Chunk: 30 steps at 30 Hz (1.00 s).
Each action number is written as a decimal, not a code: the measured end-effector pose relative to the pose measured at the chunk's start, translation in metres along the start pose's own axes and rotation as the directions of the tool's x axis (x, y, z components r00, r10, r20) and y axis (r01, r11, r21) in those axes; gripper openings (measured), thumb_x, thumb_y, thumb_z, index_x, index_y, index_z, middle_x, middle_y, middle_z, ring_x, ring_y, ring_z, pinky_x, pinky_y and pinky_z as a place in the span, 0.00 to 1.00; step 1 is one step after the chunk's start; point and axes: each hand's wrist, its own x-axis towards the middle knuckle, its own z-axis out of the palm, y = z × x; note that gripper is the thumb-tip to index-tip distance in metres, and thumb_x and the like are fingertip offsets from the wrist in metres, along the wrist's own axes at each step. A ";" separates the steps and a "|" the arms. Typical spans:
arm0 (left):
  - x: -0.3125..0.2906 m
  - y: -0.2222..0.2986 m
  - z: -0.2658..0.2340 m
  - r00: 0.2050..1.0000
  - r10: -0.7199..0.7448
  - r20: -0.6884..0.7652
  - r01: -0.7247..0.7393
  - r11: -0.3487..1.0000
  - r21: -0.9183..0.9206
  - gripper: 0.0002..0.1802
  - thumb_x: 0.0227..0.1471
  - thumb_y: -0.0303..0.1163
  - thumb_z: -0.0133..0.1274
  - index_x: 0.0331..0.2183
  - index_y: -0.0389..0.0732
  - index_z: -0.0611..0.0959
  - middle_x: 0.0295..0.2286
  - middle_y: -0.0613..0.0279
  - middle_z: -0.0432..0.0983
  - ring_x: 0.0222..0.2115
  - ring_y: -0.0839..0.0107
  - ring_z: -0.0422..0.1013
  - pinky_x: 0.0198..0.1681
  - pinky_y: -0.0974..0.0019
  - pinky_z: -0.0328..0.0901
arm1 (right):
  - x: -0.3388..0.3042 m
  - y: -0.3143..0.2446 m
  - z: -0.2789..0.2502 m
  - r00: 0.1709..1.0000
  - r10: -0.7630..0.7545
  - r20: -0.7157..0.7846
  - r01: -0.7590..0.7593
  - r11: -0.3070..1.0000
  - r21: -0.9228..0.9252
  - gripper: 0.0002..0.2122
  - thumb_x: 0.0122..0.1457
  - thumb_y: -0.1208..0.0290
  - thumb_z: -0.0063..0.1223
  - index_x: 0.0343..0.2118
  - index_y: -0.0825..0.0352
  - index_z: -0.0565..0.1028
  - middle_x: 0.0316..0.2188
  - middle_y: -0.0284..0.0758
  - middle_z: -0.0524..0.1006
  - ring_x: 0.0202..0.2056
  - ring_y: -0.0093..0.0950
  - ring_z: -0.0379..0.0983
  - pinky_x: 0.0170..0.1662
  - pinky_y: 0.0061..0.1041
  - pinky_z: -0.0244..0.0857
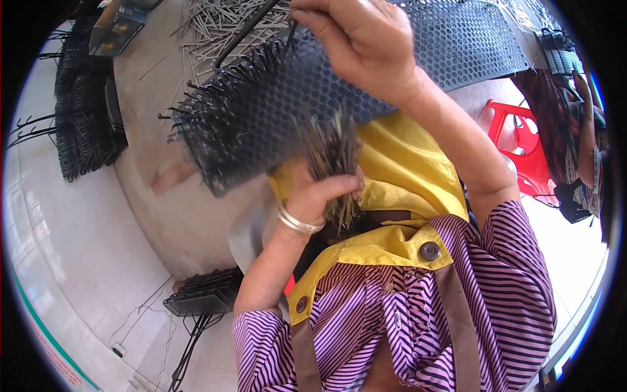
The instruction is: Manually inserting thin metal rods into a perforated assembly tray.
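Note:
My left hand [315, 189] is closed round an upright bundle of thin, flat-looking dark rods [326, 140], held close in front of my yellow apron [418, 157]. Motion blurs the bundle's top ends. Farther off, my right hand [366, 49] pinches a thin dark rod [292, 31] above a black perforated board [424, 46] full of round holes. Many black hooked rods [219, 108] stand up from the board's left part. My fingers hide the upper end of the pinched rod.
Beyond the board lies a heap of loose grey rods [215, 26]. A long black bar [247, 34] slants at the board's far edge. Black racks [85, 124] hang at left, near a dark box [117, 27]. A red stool [522, 140] and another person [555, 124] are at right.

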 end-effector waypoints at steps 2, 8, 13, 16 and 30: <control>0.000 0.000 0.000 1.000 -0.001 -0.006 0.001 1.000 0.004 0.26 0.34 0.21 0.53 0.41 0.33 0.68 0.18 0.55 0.68 0.19 0.67 0.66 0.24 0.66 0.64 | -0.001 0.002 0.005 0.997 -0.051 0.057 0.053 0.998 -0.024 0.06 0.41 0.86 0.49 0.25 0.72 0.67 0.21 0.42 0.68 0.24 0.38 0.67 0.26 0.31 0.62; 0.003 -0.001 -0.002 0.999 0.024 0.030 -0.023 1.000 -0.013 0.25 0.34 0.22 0.53 0.40 0.33 0.68 0.18 0.55 0.68 0.18 0.67 0.66 0.23 0.67 0.63 | 0.003 -0.008 0.001 0.876 0.189 0.444 -0.136 0.980 -0.147 0.06 0.35 0.82 0.47 0.20 0.70 0.66 0.19 0.42 0.66 0.24 0.39 0.64 0.26 0.34 0.61; 0.003 0.000 -0.004 0.999 0.034 0.006 -0.034 0.999 0.004 0.25 0.34 0.21 0.52 0.41 0.33 0.69 0.19 0.56 0.69 0.19 0.67 0.67 0.23 0.66 0.64 | 0.009 -0.019 -0.003 0.872 0.253 0.420 -0.198 0.965 -0.169 0.03 0.41 0.80 0.50 0.21 0.71 0.69 0.19 0.41 0.69 0.23 0.37 0.66 0.25 0.31 0.62; 0.004 -0.001 -0.003 1.000 0.006 0.010 -0.005 0.999 -0.054 0.25 0.35 0.20 0.52 0.41 0.34 0.70 0.20 0.57 0.69 0.19 0.67 0.67 0.23 0.65 0.65 | 0.005 -0.039 -0.023 0.757 0.519 0.397 -0.574 0.819 0.024 0.04 0.46 0.77 0.52 0.25 0.71 0.73 0.20 0.35 0.73 0.22 0.25 0.68 0.25 0.21 0.63; 0.005 -0.003 -0.005 1.000 0.010 0.020 -0.009 0.998 -0.070 0.25 0.36 0.19 0.52 0.42 0.35 0.70 0.21 0.58 0.70 0.20 0.68 0.67 0.24 0.66 0.65 | 0.010 -0.034 -0.047 0.536 0.727 0.429 -0.844 0.475 0.249 0.05 0.50 0.76 0.52 0.29 0.70 0.75 0.23 0.28 0.75 0.24 0.13 0.68 0.27 0.12 0.62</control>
